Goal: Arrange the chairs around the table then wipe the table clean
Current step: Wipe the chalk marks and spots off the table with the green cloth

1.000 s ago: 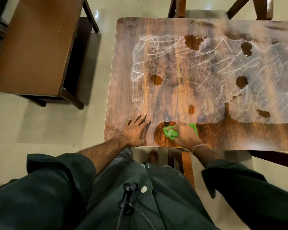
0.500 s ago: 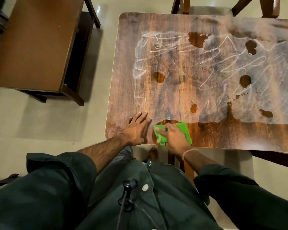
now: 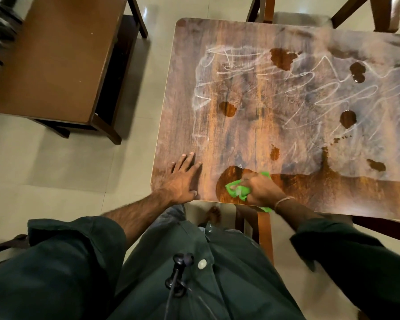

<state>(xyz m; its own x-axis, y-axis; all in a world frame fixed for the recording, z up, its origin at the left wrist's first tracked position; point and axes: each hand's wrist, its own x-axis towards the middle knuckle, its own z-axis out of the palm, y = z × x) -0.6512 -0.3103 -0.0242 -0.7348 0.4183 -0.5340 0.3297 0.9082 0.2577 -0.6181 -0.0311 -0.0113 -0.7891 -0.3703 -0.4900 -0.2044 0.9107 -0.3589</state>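
Note:
A wooden table (image 3: 252,93) fills the upper right, covered with white chalky scribbles and several dark wet spots. A clean dark strip runs along its near edge. My right hand (image 3: 263,189) grips a bunched green cloth (image 3: 237,190) and presses it on that strip near the front left corner. My left hand (image 3: 183,179) lies flat with fingers spread on the table's front left corner. A chair (image 3: 261,225) is tucked under the near edge. Another chair (image 3: 379,12) stands at the far side.
A second brown table (image 3: 51,58) stands to the left across a strip of pale tiled floor (image 3: 67,162). A cable with a clip (image 3: 178,273) hangs down my dark green shirt. My bare foot (image 3: 214,214) shows below the table's edge.
My right hand with the cloth slid left along the near edge, then back a little to the right. The left hand stayed flat on the corner.

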